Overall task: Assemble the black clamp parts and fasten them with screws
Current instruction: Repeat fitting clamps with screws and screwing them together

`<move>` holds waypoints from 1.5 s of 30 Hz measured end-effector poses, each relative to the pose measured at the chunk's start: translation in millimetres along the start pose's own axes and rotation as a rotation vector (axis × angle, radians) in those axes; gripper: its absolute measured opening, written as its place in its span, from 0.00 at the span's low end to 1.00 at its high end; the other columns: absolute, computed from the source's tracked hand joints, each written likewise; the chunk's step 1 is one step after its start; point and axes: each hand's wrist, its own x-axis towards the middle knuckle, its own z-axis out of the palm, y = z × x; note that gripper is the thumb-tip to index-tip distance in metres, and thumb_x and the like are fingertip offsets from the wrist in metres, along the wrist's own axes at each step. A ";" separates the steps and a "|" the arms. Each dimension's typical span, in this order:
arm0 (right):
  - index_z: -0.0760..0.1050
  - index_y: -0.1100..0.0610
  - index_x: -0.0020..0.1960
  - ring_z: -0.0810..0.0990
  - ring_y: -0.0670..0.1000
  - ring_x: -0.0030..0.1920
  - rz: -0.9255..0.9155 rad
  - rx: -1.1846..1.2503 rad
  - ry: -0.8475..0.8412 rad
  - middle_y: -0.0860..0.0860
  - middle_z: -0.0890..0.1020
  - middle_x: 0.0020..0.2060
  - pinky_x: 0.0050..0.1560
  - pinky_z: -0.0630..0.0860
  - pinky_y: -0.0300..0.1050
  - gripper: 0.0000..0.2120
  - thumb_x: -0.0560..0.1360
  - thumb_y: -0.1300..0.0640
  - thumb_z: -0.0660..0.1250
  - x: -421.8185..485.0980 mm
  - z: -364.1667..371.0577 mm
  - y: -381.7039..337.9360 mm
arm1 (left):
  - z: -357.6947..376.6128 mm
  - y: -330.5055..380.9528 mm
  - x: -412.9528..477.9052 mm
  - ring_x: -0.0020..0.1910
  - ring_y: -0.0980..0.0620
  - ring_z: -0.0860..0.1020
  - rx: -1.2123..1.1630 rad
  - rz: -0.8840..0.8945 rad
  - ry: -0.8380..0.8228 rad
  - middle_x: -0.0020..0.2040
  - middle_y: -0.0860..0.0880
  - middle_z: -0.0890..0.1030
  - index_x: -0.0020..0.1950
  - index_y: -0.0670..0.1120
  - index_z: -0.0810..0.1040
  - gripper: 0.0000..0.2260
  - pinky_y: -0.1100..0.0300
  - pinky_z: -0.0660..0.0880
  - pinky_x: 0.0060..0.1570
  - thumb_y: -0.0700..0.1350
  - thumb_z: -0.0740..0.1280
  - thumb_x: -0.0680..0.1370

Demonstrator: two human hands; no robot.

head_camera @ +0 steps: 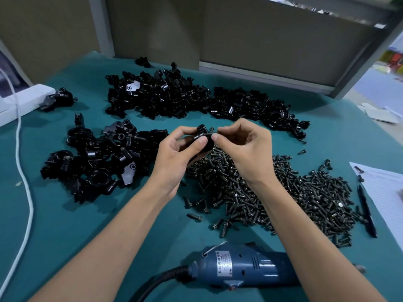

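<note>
Clamp part (201,134) held over the teal table (87,214), just beyond the screw pile (283,192). Left hand (177,150) curled round its body, thumb on top; right hand (245,147) pinching its right end.

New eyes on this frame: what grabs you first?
Dead centre, the left hand and right hand pinch a small black clamp between them. Heaps surround them: black parts at the back and left, and a big screw pile under and right of the right hand. A blue power driver lies at the near edge, between the forearms.
</note>
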 end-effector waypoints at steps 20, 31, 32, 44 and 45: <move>0.82 0.50 0.39 0.80 0.44 0.36 0.115 -0.690 -0.579 0.44 0.82 0.34 0.44 0.80 0.48 0.06 0.70 0.49 0.76 -11.2 -1.7 -0.5 | -18.0 12.1 11.9 0.55 0.41 0.82 -0.312 0.008 0.101 0.55 0.37 0.82 0.49 0.40 0.76 0.07 0.54 0.80 0.53 0.42 0.68 0.73; 0.80 0.49 0.51 0.75 0.49 0.53 0.047 -0.847 -0.783 0.46 0.79 0.49 0.53 0.78 0.54 0.09 0.73 0.60 0.72 -14.7 -2.3 -3.5 | -15.4 13.0 9.3 0.54 0.42 0.82 -0.316 -0.022 0.089 0.55 0.38 0.81 0.51 0.39 0.76 0.10 0.57 0.80 0.50 0.43 0.68 0.73; 0.80 0.49 0.50 0.75 0.49 0.52 0.036 -0.863 -0.778 0.46 0.79 0.49 0.51 0.78 0.54 0.08 0.73 0.60 0.72 -15.4 -1.5 -4.1 | -15.0 13.1 9.0 0.54 0.42 0.83 -0.312 -0.025 0.088 0.56 0.37 0.81 0.51 0.39 0.75 0.10 0.57 0.80 0.50 0.43 0.69 0.73; 0.81 0.52 0.54 0.76 0.51 0.50 -0.055 -0.853 -0.727 0.49 0.78 0.49 0.52 0.76 0.51 0.09 0.77 0.59 0.66 -15.0 0.0 -4.3 | -12.1 9.2 7.2 0.53 0.43 0.83 -0.251 -0.046 0.062 0.52 0.40 0.84 0.53 0.39 0.75 0.11 0.55 0.81 0.49 0.42 0.68 0.73; 0.81 0.54 0.55 0.75 0.49 0.49 -0.046 -0.819 -0.675 0.50 0.78 0.49 0.53 0.75 0.49 0.09 0.78 0.59 0.66 -12.4 -2.7 -2.8 | -11.9 8.8 7.2 0.54 0.42 0.82 -0.245 -0.050 0.062 0.52 0.39 0.84 0.53 0.39 0.75 0.11 0.55 0.81 0.49 0.42 0.68 0.74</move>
